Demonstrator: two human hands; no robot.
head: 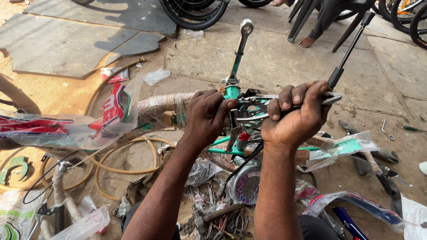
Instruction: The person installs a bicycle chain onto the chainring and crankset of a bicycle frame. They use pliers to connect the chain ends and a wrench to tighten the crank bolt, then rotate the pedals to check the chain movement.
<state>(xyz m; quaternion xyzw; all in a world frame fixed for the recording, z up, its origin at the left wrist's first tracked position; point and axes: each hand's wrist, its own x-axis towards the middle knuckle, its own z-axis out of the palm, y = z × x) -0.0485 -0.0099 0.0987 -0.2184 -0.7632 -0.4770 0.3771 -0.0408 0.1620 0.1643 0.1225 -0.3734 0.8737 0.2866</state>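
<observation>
Both the left hand [208, 116] and right hand [297, 116] grip the metal brake arms [253, 106] on the green frame [231, 92]; stiff, springy, probably greasy, best held by the outer ends.

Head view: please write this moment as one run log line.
left hand: grips metal bracket | right hand: grips same bracket | green bicycle frame: beneath

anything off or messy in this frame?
Nothing looks damaged. Loose tools lie scattered on the ground under the arms, among torn plastic wrap. Both the left hand and right hand grip metal parts on the green bicycle frame.
</observation>
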